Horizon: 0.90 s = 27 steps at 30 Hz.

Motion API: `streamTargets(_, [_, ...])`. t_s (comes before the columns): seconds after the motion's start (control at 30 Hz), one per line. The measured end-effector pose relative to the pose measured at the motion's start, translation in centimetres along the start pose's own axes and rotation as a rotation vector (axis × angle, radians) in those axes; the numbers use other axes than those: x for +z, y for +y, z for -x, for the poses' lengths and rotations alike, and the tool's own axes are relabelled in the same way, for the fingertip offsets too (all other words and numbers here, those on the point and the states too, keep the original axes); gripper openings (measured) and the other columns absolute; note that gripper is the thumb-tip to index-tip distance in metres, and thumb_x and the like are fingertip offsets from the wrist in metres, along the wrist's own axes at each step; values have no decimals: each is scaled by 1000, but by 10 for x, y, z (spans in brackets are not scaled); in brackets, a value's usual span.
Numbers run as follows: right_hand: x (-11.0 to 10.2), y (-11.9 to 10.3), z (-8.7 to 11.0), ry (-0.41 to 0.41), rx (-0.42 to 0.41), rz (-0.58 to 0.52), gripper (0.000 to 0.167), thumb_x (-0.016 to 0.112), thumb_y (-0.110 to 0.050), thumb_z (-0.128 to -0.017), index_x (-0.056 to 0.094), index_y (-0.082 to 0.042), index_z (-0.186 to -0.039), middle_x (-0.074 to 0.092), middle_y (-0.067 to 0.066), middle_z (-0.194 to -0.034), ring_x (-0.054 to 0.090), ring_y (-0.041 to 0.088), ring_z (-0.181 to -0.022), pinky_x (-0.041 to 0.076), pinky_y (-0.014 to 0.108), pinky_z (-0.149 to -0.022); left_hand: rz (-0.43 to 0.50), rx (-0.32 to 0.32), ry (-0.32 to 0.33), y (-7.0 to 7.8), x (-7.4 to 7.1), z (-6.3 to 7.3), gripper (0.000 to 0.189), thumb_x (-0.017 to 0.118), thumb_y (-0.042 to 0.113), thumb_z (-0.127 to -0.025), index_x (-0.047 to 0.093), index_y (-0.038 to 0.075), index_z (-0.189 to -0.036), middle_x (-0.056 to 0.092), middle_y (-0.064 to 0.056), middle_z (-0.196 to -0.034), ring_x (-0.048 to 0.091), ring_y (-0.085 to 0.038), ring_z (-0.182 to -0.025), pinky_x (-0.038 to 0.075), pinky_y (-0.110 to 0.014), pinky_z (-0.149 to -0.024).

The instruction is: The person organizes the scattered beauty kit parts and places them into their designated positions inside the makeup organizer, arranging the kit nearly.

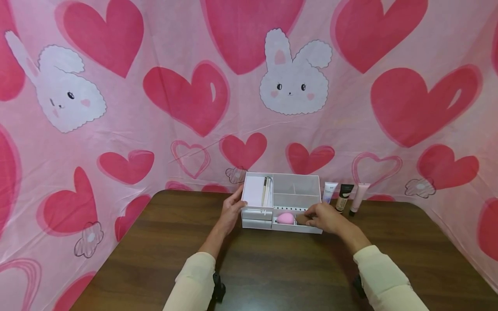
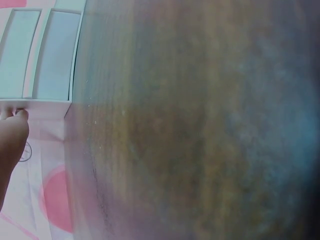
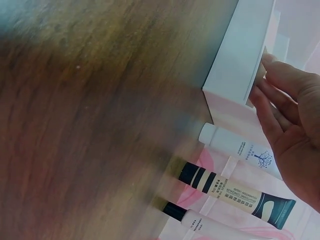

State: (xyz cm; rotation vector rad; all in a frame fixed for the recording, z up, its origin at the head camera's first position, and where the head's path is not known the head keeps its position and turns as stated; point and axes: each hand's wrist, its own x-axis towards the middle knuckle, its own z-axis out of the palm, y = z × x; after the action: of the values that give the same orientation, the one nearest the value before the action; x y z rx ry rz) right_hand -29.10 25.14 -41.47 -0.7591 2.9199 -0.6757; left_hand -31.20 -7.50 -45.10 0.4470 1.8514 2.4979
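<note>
A white desktop organizer (image 1: 296,186) stands near the back of the table. My left hand (image 1: 232,210) touches its left side, thumb by the top rim; in the left wrist view the fingertips (image 2: 21,114) press against the side wall beside two drawers (image 2: 54,55). In the organizer's front right compartment lies a pink makeup sponge (image 1: 285,218). Beside it my right hand (image 1: 324,217) pinches a brown makeup sponge (image 1: 301,219), partly hidden by the fingers. The right wrist view shows the right hand's fingers reaching over the compartment's edge.
Right of the organizer stand three tubes on their caps: a white one (image 1: 329,192), a black and beige one (image 1: 344,198) and a pink one (image 1: 359,198). Brushes (image 1: 266,191) lie in the organizer's upper left section. A pink heart-patterned cloth (image 1: 237,112) hangs behind the brown table (image 1: 280,268).
</note>
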Motion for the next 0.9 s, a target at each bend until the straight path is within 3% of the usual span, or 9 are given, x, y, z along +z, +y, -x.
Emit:
streamTargets(0.4, [-1, -2, 10, 89, -48, -42, 23, 77, -8, -86, 77, 1, -107, 79, 12, -101, 72, 24, -91, 60, 45, -85, -3, 4, -1, 0, 0, 0, 69, 48, -9, -90, 26, -9, -155, 21, -23, -168, 41, -17, -134, 45, -10, -95])
streamTargets(0.6, [-4, -4, 21, 121, -55, -117, 24, 74, -8, -90, 76, -2, -113, 79, 11, -106, 72, 26, -96, 60, 46, -87, -4, 9, 1, 1, 0, 0, 69, 48, -9, -90, 27, -9, -155, 21, -23, -168, 39, -19, -136, 44, -9, -95])
streamTargets(0.8, [-8, -2, 29, 181, -56, -81, 24, 73, -9, -90, 76, -1, -112, 79, 12, -105, 73, 28, -96, 60, 47, -85, 0, 6, -2, 1, 0, 0, 69, 48, -9, -90, 26, -8, -155, 19, -23, -168, 36, -23, -140, 44, -9, -95])
streamTargets(0.9, [-11, -1, 33, 222, -54, -71, 22, 75, -8, -89, 77, -1, -110, 79, 12, -102, 73, 23, -90, 62, 42, -81, 2, 3, -3, 1, 0, -1, 69, 48, -8, -90, 26, -8, -156, 19, -22, -169, 37, -22, -138, 45, -10, -95])
